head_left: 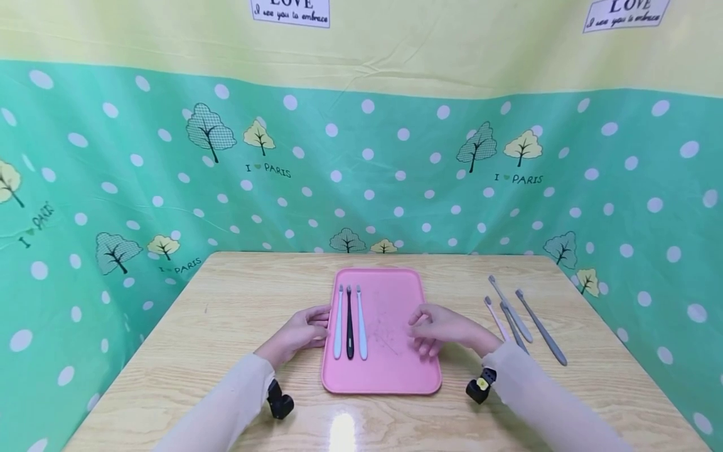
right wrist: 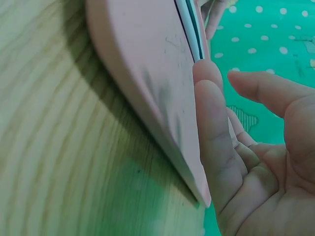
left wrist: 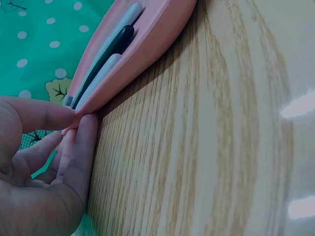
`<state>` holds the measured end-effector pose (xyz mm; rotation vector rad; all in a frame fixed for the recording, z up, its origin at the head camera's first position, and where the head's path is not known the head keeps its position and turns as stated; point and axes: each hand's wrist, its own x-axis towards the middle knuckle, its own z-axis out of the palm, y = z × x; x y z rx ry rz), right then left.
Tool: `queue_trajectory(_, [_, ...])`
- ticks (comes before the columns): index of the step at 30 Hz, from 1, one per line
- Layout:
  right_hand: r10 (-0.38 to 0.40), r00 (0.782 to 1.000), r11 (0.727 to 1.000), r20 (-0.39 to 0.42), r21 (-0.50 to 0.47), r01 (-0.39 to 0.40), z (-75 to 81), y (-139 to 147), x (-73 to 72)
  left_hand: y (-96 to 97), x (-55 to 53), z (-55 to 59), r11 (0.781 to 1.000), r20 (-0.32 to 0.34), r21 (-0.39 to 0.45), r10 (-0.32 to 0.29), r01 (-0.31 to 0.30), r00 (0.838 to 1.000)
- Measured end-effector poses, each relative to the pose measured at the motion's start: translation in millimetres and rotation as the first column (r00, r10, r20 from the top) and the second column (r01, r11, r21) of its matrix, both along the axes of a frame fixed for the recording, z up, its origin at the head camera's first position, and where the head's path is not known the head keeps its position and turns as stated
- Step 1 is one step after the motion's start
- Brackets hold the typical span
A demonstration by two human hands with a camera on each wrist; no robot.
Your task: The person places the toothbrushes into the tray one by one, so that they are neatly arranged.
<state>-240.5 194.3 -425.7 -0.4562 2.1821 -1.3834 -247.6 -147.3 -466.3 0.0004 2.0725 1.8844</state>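
The left hand (head_left: pixel 300 331) is pinching the pink rectangular tray (head_left: pixel 390 375) midway between the wood-grained surface (head_left: pixel 254 289)'s side edges, the right hand (head_left: pixel 443 326) is hovering, fingers apart, so one-sided tugging is probably risking skewing the slim black and whitish toothbrushes (head_left: pixel 349 333).

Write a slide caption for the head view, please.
Three toothbrushes on a pink tray, left hand and right hand at its sides, four more toothbrushes on the table.

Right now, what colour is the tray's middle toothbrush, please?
The middle toothbrush is black, seen best in the head view.
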Motion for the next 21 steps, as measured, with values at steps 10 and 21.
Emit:
queue_trajectory(10, [-0.028,0.999,1.0,-0.016,0.003,0.028,-2.0,31.7,7.2,-1.1,0.0,-0.6,1.0,-0.003,0.006,0.002,-0.002,1.0])
queue_trajectory(21, [-0.139,0.99,0.988,-0.023,0.062,0.14,-6.5,75.3,18.9,-0.5,0.2,-0.9,1.0,-0.006,0.006,0.002,-0.002,1.0])
